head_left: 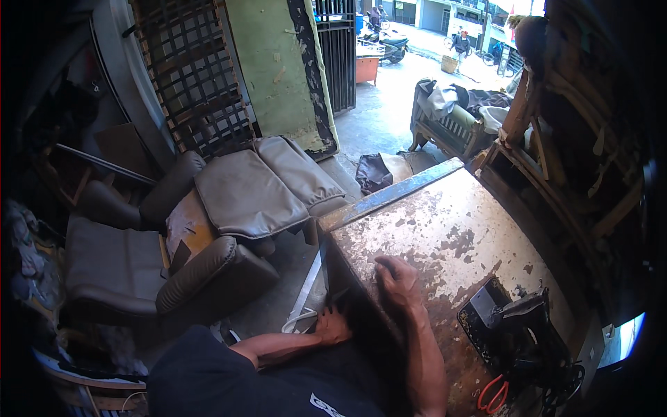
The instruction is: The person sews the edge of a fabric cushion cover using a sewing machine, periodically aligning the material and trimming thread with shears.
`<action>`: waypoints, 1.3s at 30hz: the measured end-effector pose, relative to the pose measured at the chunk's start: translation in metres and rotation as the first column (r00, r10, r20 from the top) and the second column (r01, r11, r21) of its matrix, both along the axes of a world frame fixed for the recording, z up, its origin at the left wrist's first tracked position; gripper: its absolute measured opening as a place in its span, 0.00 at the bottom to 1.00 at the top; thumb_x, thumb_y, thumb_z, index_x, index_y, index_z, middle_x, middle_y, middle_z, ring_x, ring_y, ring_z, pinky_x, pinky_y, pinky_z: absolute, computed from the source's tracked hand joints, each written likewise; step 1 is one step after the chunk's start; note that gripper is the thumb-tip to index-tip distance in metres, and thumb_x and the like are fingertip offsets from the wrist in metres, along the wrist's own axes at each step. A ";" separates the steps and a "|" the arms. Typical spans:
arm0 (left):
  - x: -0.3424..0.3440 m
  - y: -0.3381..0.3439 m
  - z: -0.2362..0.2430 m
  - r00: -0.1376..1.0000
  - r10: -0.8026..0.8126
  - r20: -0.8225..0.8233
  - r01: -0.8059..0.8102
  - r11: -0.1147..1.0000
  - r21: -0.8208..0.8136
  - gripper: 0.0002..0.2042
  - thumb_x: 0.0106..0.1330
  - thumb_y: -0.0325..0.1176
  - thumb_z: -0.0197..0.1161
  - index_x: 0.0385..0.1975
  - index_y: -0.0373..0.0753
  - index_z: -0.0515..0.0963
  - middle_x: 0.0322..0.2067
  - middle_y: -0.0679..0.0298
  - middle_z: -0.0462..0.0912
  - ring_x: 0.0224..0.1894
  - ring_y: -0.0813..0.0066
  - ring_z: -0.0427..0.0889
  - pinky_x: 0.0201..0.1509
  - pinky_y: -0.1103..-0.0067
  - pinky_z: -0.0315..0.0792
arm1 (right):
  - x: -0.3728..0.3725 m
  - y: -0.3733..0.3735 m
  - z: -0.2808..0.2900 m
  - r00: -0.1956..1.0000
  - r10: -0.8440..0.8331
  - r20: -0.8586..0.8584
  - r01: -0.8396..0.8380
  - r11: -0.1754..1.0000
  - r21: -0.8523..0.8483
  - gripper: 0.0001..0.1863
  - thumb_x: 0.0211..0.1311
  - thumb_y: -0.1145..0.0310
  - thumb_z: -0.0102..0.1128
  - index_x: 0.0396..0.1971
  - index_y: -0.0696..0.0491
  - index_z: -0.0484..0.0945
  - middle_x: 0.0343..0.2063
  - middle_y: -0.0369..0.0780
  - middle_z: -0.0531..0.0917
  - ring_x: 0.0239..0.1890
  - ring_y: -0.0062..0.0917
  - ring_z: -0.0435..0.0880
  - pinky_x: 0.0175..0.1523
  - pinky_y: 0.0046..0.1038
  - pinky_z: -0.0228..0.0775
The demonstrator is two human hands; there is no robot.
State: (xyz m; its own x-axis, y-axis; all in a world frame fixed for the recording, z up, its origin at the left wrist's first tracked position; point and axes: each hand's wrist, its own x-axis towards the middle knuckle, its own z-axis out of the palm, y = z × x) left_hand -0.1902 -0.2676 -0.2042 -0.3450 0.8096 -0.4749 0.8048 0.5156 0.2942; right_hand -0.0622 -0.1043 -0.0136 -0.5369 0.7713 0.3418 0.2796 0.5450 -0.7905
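My right hand [398, 279] rests on the worn wooden tabletop [438, 215] near its left edge, fingers loosely bent and holding nothing that I can see. Lower down, my left hand [334, 326] reaches toward the dark space beside and under the table, its fingers apart. Close to it lie a pale flat strip [306, 285] and a whitish curved piece [297, 319]; I cannot tell whether the hand touches them. On the table to the right of my forearm stands a black sewing machine [517, 326], with red-handled pliers or scissors [492, 396] next to it.
Brown leather-look armchair [114, 264] and cushions [253, 187] fill the left floor. A webbed frame [191, 69] and a green panel [274, 69] lean behind. A wooden-framed seat [448, 125] and stacked frames [542, 153] stand at right. Outside, a person [460, 44] is near a motorbike [394, 48].
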 end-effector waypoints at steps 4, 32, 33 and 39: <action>0.000 -0.004 -0.016 0.998 -0.052 -0.048 0.053 0.998 0.033 0.48 0.60 0.52 0.70 0.80 0.48 0.55 0.71 0.37 0.62 0.70 0.33 0.66 0.71 0.45 0.64 | -0.002 0.000 0.000 1.000 0.016 -0.003 -0.016 1.000 -0.005 0.10 0.68 0.71 0.65 0.46 0.56 0.87 0.39 0.48 0.88 0.43 0.42 0.89 0.48 0.36 0.81; 0.006 -0.002 0.007 0.984 -0.058 -0.170 0.077 0.992 0.104 0.48 0.58 0.56 0.72 0.78 0.51 0.60 0.68 0.42 0.69 0.67 0.40 0.70 0.67 0.49 0.67 | -0.004 0.000 0.005 0.999 0.002 0.047 -0.003 0.999 0.032 0.09 0.70 0.71 0.65 0.46 0.55 0.87 0.38 0.45 0.88 0.38 0.35 0.89 0.44 0.32 0.79; 0.005 -0.003 0.006 0.984 -0.057 -0.171 0.076 0.992 0.105 0.48 0.58 0.56 0.72 0.78 0.51 0.60 0.68 0.42 0.69 0.67 0.40 0.70 0.67 0.49 0.67 | -0.005 0.000 0.005 0.999 0.001 0.050 -0.002 1.000 0.030 0.09 0.70 0.71 0.65 0.46 0.55 0.87 0.38 0.45 0.88 0.38 0.35 0.89 0.44 0.32 0.79; 0.004 -0.002 0.002 0.981 -0.071 -0.180 0.095 0.987 0.128 0.47 0.58 0.54 0.72 0.78 0.51 0.60 0.68 0.42 0.69 0.67 0.40 0.70 0.68 0.48 0.67 | -0.006 -0.003 0.004 0.998 -0.024 0.051 0.024 1.000 -0.006 0.09 0.69 0.71 0.65 0.46 0.55 0.87 0.38 0.45 0.88 0.39 0.36 0.89 0.45 0.32 0.79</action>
State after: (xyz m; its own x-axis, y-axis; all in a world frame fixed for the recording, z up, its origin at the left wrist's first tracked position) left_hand -0.1864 -0.2693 -0.2024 -0.3418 0.8916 -0.2971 0.8882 0.4098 0.2080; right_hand -0.0678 -0.1070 -0.0094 -0.5350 0.7861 0.3096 0.3324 0.5327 -0.7783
